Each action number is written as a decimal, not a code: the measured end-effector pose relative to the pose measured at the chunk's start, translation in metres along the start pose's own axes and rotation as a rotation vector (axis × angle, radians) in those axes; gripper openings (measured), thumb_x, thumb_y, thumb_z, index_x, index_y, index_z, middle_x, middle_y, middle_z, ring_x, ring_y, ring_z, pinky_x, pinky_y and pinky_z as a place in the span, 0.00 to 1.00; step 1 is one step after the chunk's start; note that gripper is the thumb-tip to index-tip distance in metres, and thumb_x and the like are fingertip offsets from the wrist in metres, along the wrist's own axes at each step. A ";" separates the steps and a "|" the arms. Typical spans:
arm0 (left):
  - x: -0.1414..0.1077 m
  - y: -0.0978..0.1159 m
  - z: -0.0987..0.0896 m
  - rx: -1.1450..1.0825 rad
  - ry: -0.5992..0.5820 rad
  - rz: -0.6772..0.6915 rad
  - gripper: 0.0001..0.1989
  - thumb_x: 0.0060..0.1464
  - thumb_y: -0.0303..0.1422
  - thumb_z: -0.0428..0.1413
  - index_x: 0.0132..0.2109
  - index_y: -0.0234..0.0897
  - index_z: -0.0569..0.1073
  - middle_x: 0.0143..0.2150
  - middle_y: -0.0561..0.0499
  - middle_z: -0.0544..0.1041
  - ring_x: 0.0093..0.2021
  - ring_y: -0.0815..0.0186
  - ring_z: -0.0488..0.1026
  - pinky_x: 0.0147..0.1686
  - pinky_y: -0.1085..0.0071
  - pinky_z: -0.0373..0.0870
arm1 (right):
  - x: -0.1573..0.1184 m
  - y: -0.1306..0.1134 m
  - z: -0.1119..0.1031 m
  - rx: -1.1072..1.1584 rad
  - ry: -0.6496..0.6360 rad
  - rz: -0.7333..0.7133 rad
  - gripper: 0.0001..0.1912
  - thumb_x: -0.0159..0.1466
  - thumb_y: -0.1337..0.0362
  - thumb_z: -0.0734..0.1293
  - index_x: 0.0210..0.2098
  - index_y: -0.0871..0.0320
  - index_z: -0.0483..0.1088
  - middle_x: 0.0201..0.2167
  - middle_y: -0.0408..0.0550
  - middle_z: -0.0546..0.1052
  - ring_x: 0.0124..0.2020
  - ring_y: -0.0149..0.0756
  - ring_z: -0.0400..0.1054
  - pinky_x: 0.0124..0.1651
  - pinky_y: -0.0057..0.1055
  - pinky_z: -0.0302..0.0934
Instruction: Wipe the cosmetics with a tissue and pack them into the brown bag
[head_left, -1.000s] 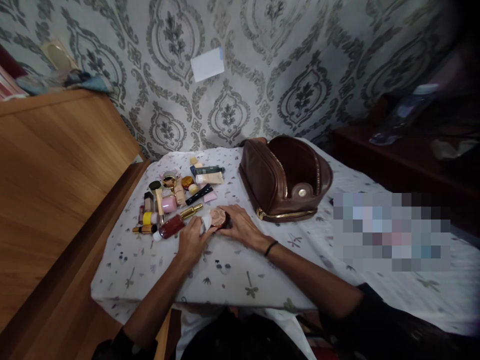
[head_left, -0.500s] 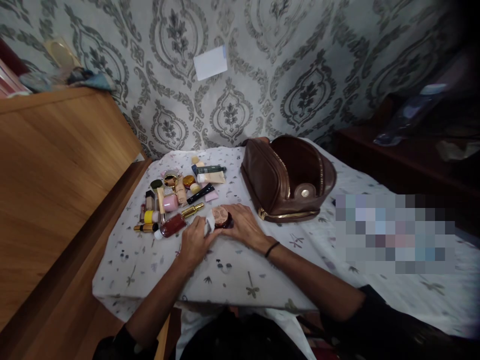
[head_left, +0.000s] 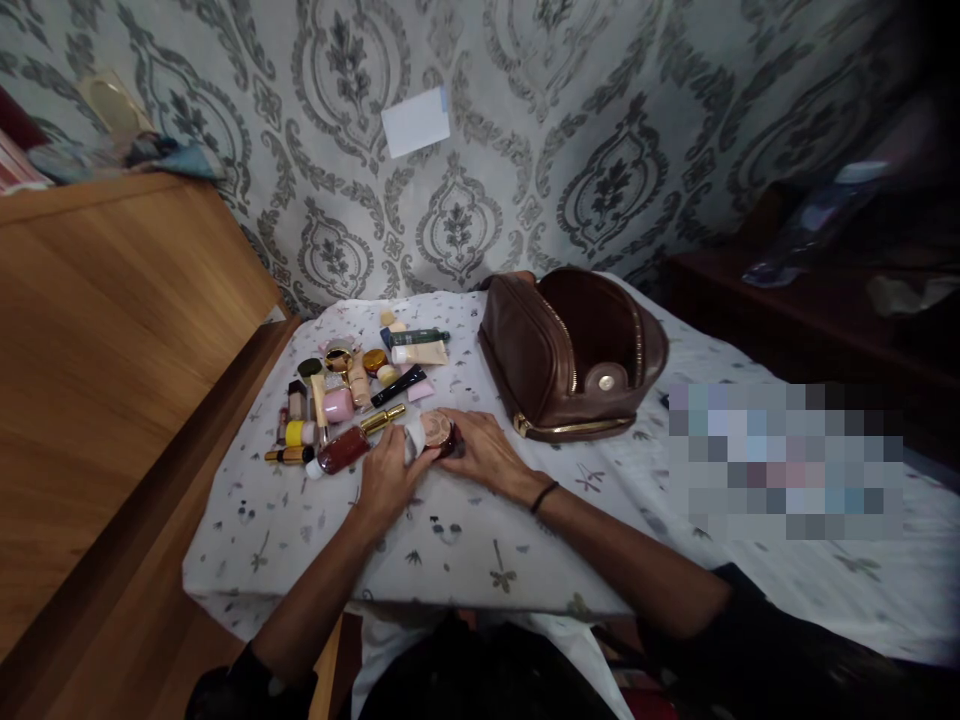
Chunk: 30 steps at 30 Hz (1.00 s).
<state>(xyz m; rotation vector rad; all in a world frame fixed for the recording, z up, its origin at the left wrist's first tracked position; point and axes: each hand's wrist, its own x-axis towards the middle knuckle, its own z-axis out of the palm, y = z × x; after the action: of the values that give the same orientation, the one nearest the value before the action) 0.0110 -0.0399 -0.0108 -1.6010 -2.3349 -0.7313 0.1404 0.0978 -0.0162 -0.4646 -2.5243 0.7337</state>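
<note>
Pinching a white tissue (head_left: 412, 439), the left hand (head_left: 386, 475) meets the right hand (head_left: 480, 450), which grips a round patterned jar (head_left: 438, 432) (dark-sided) over the tabletop (head_left: 315, 560).

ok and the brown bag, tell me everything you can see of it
The brown bag looks like smooth leather. Its top gapes open between gold-toned zip edges, showing a dark interior; a rounded tab with a shiny round stud sits at the front, above another gold-toned zip. It rests on the patterned cloth, right of the cosmetics, and neither hand touches it.
</note>
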 end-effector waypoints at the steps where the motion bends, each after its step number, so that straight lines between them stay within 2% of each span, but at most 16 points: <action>1: 0.000 0.000 0.000 -0.009 0.000 0.003 0.14 0.60 0.43 0.56 0.38 0.38 0.66 0.38 0.46 0.74 0.38 0.59 0.75 0.35 0.67 0.70 | 0.001 0.000 0.000 0.005 -0.008 0.007 0.34 0.54 0.60 0.74 0.58 0.62 0.65 0.45 0.55 0.78 0.47 0.47 0.71 0.55 0.42 0.57; 6: 0.002 -0.002 0.000 -0.036 0.017 0.003 0.13 0.62 0.44 0.54 0.38 0.38 0.67 0.36 0.47 0.74 0.37 0.60 0.74 0.34 0.67 0.70 | 0.004 0.002 -0.001 0.054 -0.035 0.009 0.27 0.55 0.61 0.74 0.53 0.58 0.69 0.41 0.50 0.79 0.43 0.45 0.73 0.52 0.39 0.58; 13: 0.000 0.000 -0.004 -0.044 0.003 0.009 0.14 0.62 0.45 0.53 0.38 0.38 0.67 0.37 0.47 0.74 0.37 0.59 0.74 0.36 0.66 0.71 | 0.004 0.001 -0.004 0.056 -0.053 0.010 0.28 0.55 0.62 0.75 0.53 0.60 0.69 0.39 0.50 0.79 0.41 0.43 0.73 0.49 0.37 0.58; 18: -0.005 0.001 -0.008 -0.089 -0.003 0.023 0.12 0.66 0.35 0.44 0.37 0.38 0.68 0.36 0.46 0.72 0.37 0.60 0.73 0.41 0.64 0.72 | 0.004 0.000 -0.007 0.115 -0.040 -0.019 0.30 0.54 0.60 0.76 0.55 0.58 0.68 0.45 0.51 0.79 0.47 0.45 0.73 0.51 0.38 0.59; 21: -0.008 -0.001 -0.008 -0.128 -0.010 0.039 0.12 0.65 0.29 0.42 0.43 0.36 0.70 0.40 0.44 0.73 0.42 0.60 0.73 0.45 0.63 0.72 | 0.004 0.001 -0.006 0.119 -0.027 -0.028 0.32 0.55 0.58 0.76 0.56 0.56 0.68 0.47 0.52 0.79 0.49 0.46 0.72 0.53 0.39 0.58; 25: -0.011 -0.005 -0.005 -0.137 0.023 0.073 0.18 0.65 0.28 0.43 0.57 0.33 0.68 0.46 0.42 0.74 0.46 0.59 0.73 0.47 0.63 0.72 | 0.004 0.000 -0.006 0.090 -0.026 -0.012 0.30 0.55 0.58 0.76 0.55 0.58 0.69 0.42 0.51 0.80 0.43 0.43 0.73 0.48 0.36 0.60; 30: -0.015 -0.004 -0.005 -0.035 0.041 0.123 0.20 0.64 0.28 0.44 0.61 0.38 0.68 0.45 0.44 0.73 0.44 0.61 0.73 0.44 0.66 0.72 | 0.005 0.000 -0.007 0.097 -0.040 -0.011 0.31 0.54 0.60 0.76 0.55 0.60 0.69 0.39 0.50 0.79 0.40 0.42 0.73 0.45 0.34 0.59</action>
<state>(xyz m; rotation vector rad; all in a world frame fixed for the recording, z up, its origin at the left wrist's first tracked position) 0.0120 -0.0557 -0.0140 -1.7100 -2.1844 -0.7741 0.1401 0.1026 -0.0099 -0.4068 -2.5126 0.8653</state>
